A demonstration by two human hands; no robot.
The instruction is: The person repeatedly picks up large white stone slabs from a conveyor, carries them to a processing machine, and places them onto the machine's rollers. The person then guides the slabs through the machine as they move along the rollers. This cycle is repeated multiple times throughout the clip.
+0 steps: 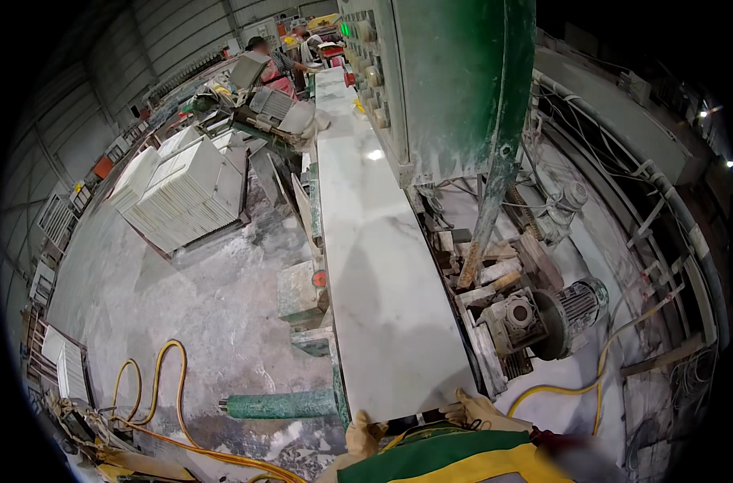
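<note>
A long white stone slab with faint grey veining lies flat on a narrow machine bed in front of me. Its near end reaches almost to my body. My left hand grips the left corner of that end, thumb up against the edge and the other fingers mostly hidden below. Toward the right corner, my right hand holds the same edge with bent fingers. Further along, more pale stone continues the run on the bed, beside a tall green and grey control cabinet.
An electric motor with a gearbox sits right of the bed. On the left, a green roller juts out near a red button. Stacked white slabs stand beyond; a yellow hose snakes over the floor. A person is at the far end.
</note>
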